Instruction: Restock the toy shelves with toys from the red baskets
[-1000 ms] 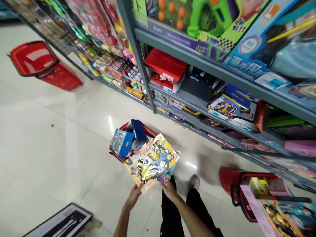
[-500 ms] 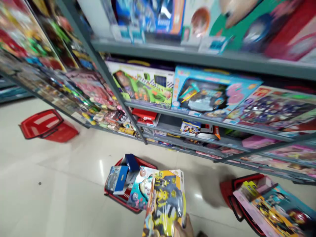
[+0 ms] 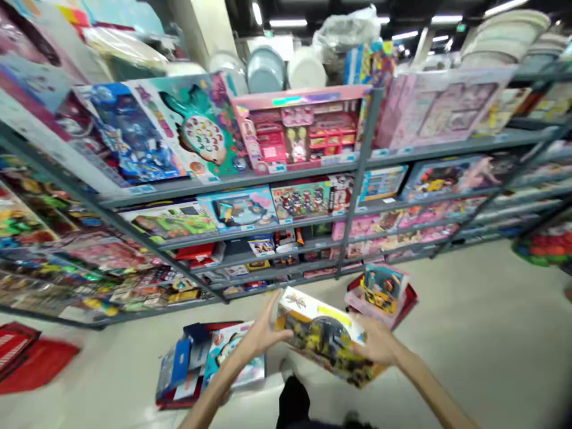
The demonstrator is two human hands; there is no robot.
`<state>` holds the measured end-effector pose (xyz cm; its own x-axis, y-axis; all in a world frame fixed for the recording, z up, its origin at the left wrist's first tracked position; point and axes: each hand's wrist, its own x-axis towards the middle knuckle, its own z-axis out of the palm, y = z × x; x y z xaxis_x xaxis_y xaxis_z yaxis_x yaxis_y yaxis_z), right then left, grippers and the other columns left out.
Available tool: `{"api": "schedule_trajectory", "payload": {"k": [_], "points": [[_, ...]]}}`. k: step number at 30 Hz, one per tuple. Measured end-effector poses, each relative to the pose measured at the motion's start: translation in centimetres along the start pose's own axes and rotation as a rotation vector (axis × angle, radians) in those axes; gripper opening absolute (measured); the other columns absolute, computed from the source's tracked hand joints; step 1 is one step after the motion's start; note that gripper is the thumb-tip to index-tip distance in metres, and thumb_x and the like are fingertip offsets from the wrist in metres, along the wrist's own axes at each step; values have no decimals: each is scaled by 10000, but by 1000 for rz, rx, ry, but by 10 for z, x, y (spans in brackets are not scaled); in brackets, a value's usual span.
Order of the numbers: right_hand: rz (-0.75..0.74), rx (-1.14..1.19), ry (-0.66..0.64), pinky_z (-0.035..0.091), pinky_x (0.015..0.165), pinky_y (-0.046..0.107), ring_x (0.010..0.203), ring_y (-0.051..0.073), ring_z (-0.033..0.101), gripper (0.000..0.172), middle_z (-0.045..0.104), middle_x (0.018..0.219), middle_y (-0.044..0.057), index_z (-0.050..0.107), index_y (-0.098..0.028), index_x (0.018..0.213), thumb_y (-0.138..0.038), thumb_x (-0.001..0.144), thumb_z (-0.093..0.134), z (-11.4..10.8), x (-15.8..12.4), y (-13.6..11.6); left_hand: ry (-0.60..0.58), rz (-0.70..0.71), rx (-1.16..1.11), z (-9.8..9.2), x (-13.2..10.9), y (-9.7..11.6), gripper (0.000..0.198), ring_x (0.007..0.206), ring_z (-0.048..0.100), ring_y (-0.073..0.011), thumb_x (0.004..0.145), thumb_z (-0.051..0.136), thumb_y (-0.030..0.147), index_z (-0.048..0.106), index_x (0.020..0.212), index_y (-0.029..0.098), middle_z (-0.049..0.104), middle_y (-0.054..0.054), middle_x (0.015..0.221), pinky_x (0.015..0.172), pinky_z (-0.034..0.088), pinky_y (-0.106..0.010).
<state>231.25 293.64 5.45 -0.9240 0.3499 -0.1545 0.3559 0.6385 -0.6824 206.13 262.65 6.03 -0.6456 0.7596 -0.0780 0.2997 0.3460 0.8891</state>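
Both my hands hold a flat yellow and black toy package (image 3: 328, 336) in front of me, tilted nearly level. My left hand (image 3: 263, 330) grips its left end with the fingers curled over the edge. My right hand (image 3: 379, 341) holds its right side from underneath. Below my left arm a red basket (image 3: 176, 398) on the floor holds several boxed toys, among them a blue box (image 3: 175, 362) and a round-windowed pack (image 3: 232, 351). My dark trouser leg (image 3: 292, 399) shows at the bottom.
A long grey shelf rack (image 3: 357, 179) full of boxed toys runs across the view. A second red basket (image 3: 404, 298) with toy boxes stands by the rack on the right. Another red basket (image 3: 27, 357) lies at far left. Pale tiled floor (image 3: 482, 333) opens to the right.
The view has swung up from the floor to the shelves. The package has turned from upright to nearly flat, and my left hand is back on it.
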Motion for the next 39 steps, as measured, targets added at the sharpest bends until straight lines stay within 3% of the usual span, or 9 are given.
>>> {"api": "schedule_trajectory", "payload": {"k": [3, 7, 12, 16, 22, 26, 30, 34, 39], "points": [[-113, 58, -34, 507, 1179, 481, 1316, 385, 681, 844, 706, 1477, 103, 683, -251, 1474, -437, 673, 873, -85, -65, 18, -112, 40, -27, 53, 12, 74, 1249, 1616, 350, -413, 657, 948, 581, 362, 1669, 141, 381, -235, 1724, 1355, 228, -544], [-101, 181, -25, 619, 985, 430, 1081, 329, 765, 792, 803, 1290, 56, 693, -271, 1460, -399, 703, 888, -172, -142, 47, -240, -64, -227, 128, 20, 123, 1105, 1335, 656, -423, 594, 952, 662, 560, 1484, 137, 681, -222, 1452, 1174, 508, -526], [-42, 289, 120, 641, 969, 426, 1088, 328, 777, 798, 798, 1297, 81, 725, -253, 1423, -419, 670, 930, -242, -183, 88, -58, -130, -327, 198, 58, 172, 1047, 1196, 726, -411, 457, 986, 683, 651, 1288, 141, 766, -179, 1298, 1020, 608, -462], [26, 263, 283, 660, 937, 405, 1075, 317, 782, 745, 796, 1291, 103, 727, -241, 1419, -456, 729, 910, -296, -191, 130, -63, -9, -301, 227, 116, 208, 933, 1214, 720, -385, 520, 991, 612, 675, 1269, 154, 772, -150, 1302, 1060, 584, -432], [90, 205, 525, 546, 1179, 530, 1387, 375, 651, 956, 621, 1566, 164, 488, -220, 1620, -555, 810, 867, -368, -197, 201, -17, -34, -561, 291, 212, 230, 977, 1206, 724, -363, 467, 985, 693, 659, 1215, 155, 774, -159, 1263, 1089, 571, -451], [169, 370, 595, 629, 1076, 530, 1252, 370, 736, 831, 687, 1480, 185, 534, -215, 1571, -606, 885, 790, -393, -181, 249, -119, -95, -712, 344, 258, 248, 1022, 1188, 749, -336, 522, 974, 696, 596, 1316, 176, 739, -166, 1353, 1040, 614, -439], [229, 461, 677, 660, 1008, 502, 1189, 353, 754, 782, 735, 1410, 164, 638, -199, 1468, -667, 860, 784, -419, -155, 306, -125, -202, -715, 396, 298, 271, 1022, 1119, 779, -333, 587, 922, 763, 592, 1331, 145, 765, -190, 1292, 917, 657, -403], [252, 559, 689, 619, 1057, 507, 1204, 331, 737, 860, 757, 1371, 146, 643, -173, 1466, -737, 827, 760, -449, -126, 386, -44, -343, -695, 456, 331, 296, 762, 1016, 809, -292, 897, 723, 717, 602, 1379, 140, 805, -178, 1187, 828, 663, -372], [237, 699, 635, 635, 997, 458, 1124, 297, 752, 869, 767, 1343, 148, 650, -171, 1458, -753, 822, 756, -485, -109, 492, 35, -502, -629, 535, 340, 335, 642, 944, 823, -272, 1031, 573, 634, 604, 1416, 121, 816, -186, 1153, 828, 667, -383]]}}
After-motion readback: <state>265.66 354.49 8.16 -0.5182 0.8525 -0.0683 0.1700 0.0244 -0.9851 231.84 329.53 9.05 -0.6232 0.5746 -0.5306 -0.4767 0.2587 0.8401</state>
